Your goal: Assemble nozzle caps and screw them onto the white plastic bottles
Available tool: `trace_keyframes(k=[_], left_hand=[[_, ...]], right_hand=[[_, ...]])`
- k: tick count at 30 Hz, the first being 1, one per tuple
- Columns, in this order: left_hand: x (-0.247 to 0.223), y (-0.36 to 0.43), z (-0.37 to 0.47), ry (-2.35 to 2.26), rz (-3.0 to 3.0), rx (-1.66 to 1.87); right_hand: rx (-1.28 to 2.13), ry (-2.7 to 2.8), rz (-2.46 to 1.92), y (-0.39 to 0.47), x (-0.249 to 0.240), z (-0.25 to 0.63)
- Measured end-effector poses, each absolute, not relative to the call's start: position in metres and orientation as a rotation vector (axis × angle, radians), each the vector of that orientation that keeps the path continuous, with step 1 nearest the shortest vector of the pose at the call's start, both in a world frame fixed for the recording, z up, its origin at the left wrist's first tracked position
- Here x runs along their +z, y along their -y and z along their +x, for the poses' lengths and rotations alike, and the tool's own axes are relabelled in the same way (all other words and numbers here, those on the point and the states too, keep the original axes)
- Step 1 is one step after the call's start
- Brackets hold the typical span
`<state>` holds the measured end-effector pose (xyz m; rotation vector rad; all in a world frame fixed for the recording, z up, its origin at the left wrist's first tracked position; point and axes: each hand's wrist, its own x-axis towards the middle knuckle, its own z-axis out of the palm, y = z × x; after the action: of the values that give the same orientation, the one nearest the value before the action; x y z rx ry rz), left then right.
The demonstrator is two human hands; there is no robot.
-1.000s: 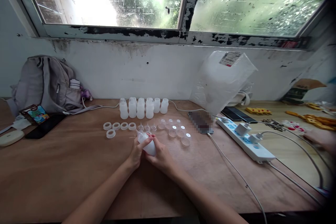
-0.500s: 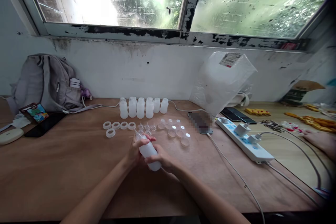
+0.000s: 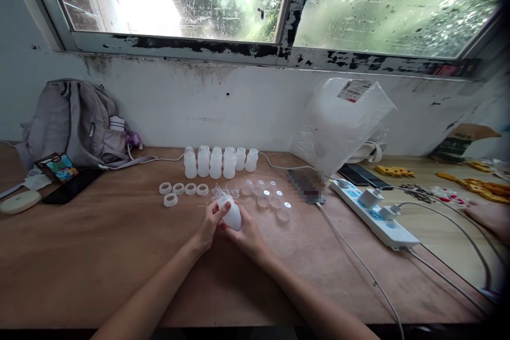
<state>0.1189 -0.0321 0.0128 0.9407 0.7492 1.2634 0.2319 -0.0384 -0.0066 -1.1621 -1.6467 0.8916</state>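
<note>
The small white bottle (image 3: 232, 214) is being held just above the table (image 3: 99, 255), in front of the loose parts; half a second ago it was lying lower and nearer the body, long side showing, and now it is being tipped up and brought back toward the parts, so it is reading shorter and rounder; the nozzle end is being pointed up-left, about as it was a second ago. The left hand (image 3: 210, 226) is being kept closed on the top end, thumb and fingertips at the neck; the right hand (image 3: 247, 234) is being kept closed on the base from below; both grips are wrapped on the same bottle. Judged from that, the top is being worked on, likely a cap or tip being turned; whether it is seated cannot be told.

Just beyond, small clear tips (image 3: 223, 191), round discs (image 3: 273, 202) and white rings (image 3: 184, 189) are lying untouched, same layout as before; the row of six bottles (image 3: 217, 162) is standing behind them by the wall. A power strip (image 3: 374, 215) is lying well to the right; another person's hand (image 3: 492, 216) is resting at the far right edge.
</note>
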Motion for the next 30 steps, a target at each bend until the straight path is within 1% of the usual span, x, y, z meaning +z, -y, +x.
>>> trace_keyframes(k=[2,5,10,14,18,25,30], left_hand=[[0.012,0.034,0.12,-0.761,0.95,1.283],[0.013,0.037,0.119,-0.803,0.916,1.315],[0.015,0.036,0.114,-0.769,0.934,1.279],[0.016,0.036,0.114,-0.691,0.883,1.307],[0.015,0.038,0.114,-0.622,0.827,1.243],[0.014,0.037,0.111,-0.546,0.828,1.173],[0.013,0.033,0.112,-0.633,0.851,1.201]], right_hand=[[0.819,1.692,-1.182,0.039,-0.007,0.233],[0.84,1.753,-1.147,0.043,-0.006,0.233],[1.076,1.763,-1.069,0.046,-0.003,0.229],[1.326,1.683,-1.001,0.045,0.001,0.228],[1.548,1.582,-0.956,0.045,0.007,0.232],[1.7,1.491,-0.904,0.044,0.005,0.235],[1.859,1.309,-0.856,0.046,0.002,0.228]])
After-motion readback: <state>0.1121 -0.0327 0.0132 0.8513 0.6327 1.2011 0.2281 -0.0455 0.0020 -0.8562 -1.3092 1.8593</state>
